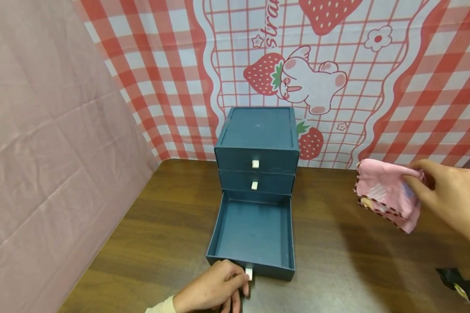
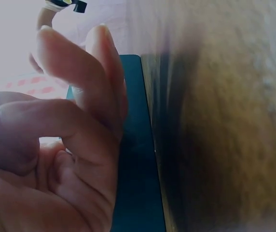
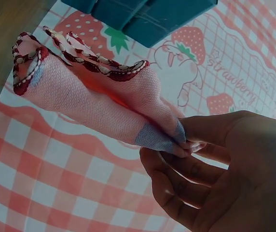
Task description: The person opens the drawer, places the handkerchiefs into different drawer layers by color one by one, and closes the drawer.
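Note:
My right hand (image 1: 448,191) holds up a folded pink cloth (image 1: 384,189) with a dark red and white stitched edge, right of the drawer unit. Thumb and fingers pinch one end of the cloth (image 3: 89,101) in the right wrist view, and its layers fan apart at the other end. A dark teal drawer unit (image 1: 256,130) stands against the backdrop. Its bottom drawer (image 1: 254,230) is pulled out, with a bare floor. My left hand (image 1: 217,284) is at that drawer's front, loosely bent fingers right beside the white pull tab (image 1: 249,273). Bent fingers (image 2: 70,58) overlap the teal front in the left wrist view.
Two upper drawers with white tabs (image 1: 255,164) are closed. Behind the unit hangs a red and white checked strawberry cloth (image 1: 172,78). A pale pink sheet (image 1: 55,130) covers the left side. The brown wooden table (image 1: 156,234) lies underneath.

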Demonstrator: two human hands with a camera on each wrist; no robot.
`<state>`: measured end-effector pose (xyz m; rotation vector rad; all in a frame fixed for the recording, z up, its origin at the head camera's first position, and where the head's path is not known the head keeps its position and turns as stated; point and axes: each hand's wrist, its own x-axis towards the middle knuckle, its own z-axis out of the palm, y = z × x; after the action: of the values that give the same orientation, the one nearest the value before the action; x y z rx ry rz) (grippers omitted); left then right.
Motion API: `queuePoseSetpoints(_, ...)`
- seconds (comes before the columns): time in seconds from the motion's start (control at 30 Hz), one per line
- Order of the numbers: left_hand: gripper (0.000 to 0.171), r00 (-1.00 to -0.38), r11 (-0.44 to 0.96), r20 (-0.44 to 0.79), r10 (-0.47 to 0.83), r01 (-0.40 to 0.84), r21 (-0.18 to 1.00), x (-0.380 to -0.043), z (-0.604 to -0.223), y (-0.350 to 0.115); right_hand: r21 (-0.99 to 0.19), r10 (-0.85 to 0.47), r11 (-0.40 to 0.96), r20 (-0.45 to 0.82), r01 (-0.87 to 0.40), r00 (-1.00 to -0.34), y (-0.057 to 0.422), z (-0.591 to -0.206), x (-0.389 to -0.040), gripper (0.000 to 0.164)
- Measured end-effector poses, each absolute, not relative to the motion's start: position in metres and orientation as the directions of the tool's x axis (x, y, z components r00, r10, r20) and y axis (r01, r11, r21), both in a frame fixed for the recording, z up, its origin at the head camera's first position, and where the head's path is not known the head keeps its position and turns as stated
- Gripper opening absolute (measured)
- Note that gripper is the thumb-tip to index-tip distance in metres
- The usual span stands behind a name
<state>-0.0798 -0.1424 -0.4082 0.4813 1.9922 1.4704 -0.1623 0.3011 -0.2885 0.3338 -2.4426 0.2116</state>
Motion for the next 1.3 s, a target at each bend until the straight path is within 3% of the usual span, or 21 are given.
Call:
queuePoseSetpoints(0.67, 0.036, -0.737, 0.349, -0.27, 0.619, -0.051, 0.936, -0.081, -0.407, -0.141, -0.023, -0.249, 0.931, 0.688, -0.364, -0.682, 0.279, -0.28, -0.147, 0.028)
queuePoseSetpoints(1.3, 0.035, -0.772, 0.399, -0.267, 0.577, -0.019, 0.917, -0.079, -0.408, -0.14, 0.004, -0.288, 0.923, 0.672, -0.385, -0.682, 0.254, -0.273, -0.13, 0.02)
